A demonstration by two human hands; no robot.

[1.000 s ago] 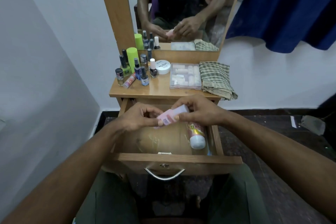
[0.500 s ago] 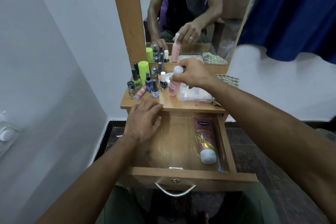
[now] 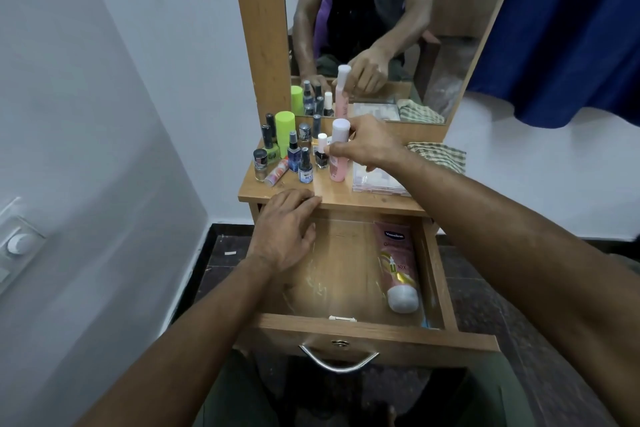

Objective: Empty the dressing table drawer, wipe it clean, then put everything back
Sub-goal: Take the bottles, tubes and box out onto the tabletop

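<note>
The wooden drawer (image 3: 346,326) is pulled out below the dressing table top (image 3: 332,199). Inside it, along the right wall, lies a pink Vaseline tube (image 3: 398,263) with a white cap. My right hand (image 3: 367,146) grips a pink bottle with a white cap (image 3: 337,163), which stands upright on the table top. My left hand (image 3: 284,236) lies flat over the drawer's back left corner, fingertips touching the table's front edge. A checked cloth (image 3: 440,156) lies folded at the table's right end.
Several small nail polish and spray bottles (image 3: 294,156) and a green cylinder (image 3: 284,128) crowd the table's left side. A clear plastic box (image 3: 377,180) sits right of the pink bottle. A mirror (image 3: 381,28) stands behind. A white wall is at left, a blue curtain (image 3: 571,28) at right.
My right hand carried the pink bottle from above the drawer up to the table top and stood it there. My left hand let go of it and came down over the drawer.
</note>
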